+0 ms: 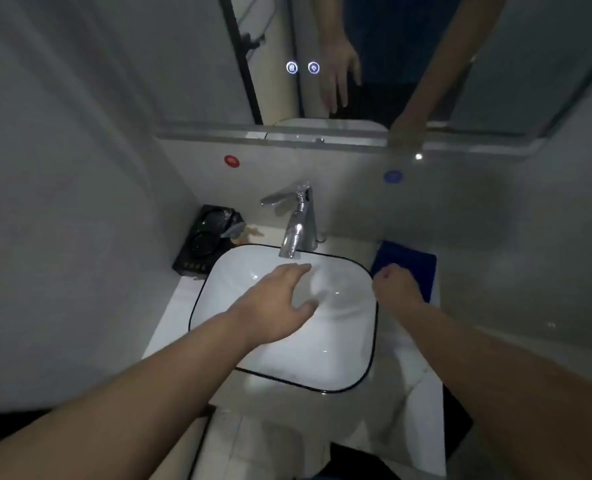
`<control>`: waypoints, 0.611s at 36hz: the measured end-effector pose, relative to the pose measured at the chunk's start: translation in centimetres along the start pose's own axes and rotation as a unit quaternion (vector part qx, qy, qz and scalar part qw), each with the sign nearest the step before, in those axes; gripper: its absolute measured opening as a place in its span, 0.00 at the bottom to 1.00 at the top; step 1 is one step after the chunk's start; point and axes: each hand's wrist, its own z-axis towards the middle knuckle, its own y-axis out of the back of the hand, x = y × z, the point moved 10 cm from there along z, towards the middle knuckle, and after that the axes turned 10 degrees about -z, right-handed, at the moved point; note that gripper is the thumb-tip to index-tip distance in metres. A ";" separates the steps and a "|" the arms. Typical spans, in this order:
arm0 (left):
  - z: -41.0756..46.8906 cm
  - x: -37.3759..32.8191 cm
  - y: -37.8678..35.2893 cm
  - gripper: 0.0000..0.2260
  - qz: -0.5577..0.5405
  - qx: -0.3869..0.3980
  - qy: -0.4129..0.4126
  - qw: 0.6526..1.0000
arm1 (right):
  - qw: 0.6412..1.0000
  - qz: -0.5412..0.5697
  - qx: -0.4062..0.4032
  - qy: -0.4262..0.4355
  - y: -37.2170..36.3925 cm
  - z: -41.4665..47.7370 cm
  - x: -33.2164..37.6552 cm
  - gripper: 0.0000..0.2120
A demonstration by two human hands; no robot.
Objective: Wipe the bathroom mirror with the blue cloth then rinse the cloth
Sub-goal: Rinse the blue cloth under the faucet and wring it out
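1. Blue cloth [405,263] lies folded flat on the countertop [402,344], just right of the basin [280,372]; likely parked within reach.
2. Right hand [396,285] rests on the cloth's near edge, fingers curled under; a grip cannot be confirmed.
3. Left hand [280,303] hovers over the basin below the faucet [298,220], spread, empty.
4. Mirror [357,57] above; grey-walled room, dim.

A pale vanity counter [416,386] carries the washroom's fittings.
You look down on a white, black-rimmed basin [374,341] at its centre, a chrome tap [299,223] behind it, a black tray [197,244] of what may be toiletries to the left, and the folded blue cloth [409,259] lying at right.
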 end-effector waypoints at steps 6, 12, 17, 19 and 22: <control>5.0 -2.2 -2.9 0.33 -0.001 0.036 -0.020 0.999 | 0.993 0.012 0.024 -0.119 -1.3 7.0 -6.0 0.12; 7.2 -1.5 -4.8 0.32 -0.022 0.060 0.008 0.998 | 0.982 -0.007 0.103 -0.161 -6.9 10.6 -9.9 0.35; 7.5 0.9 -6.1 0.31 -0.021 0.100 0.065 0.993 | 0.985 -0.128 0.056 -0.103 -7.2 11.8 -10.3 0.27; 7.7 1.5 -6.2 0.31 -0.024 0.107 0.079 0.991 | 0.984 -0.139 0.065 -0.096 -7.4 12.5 -10.8 0.20; 7.6 2.1 -6.1 0.30 -0.029 0.114 0.082 0.990 | 0.986 -0.116 0.061 -0.103 -6.4 12.0 -10.7 0.16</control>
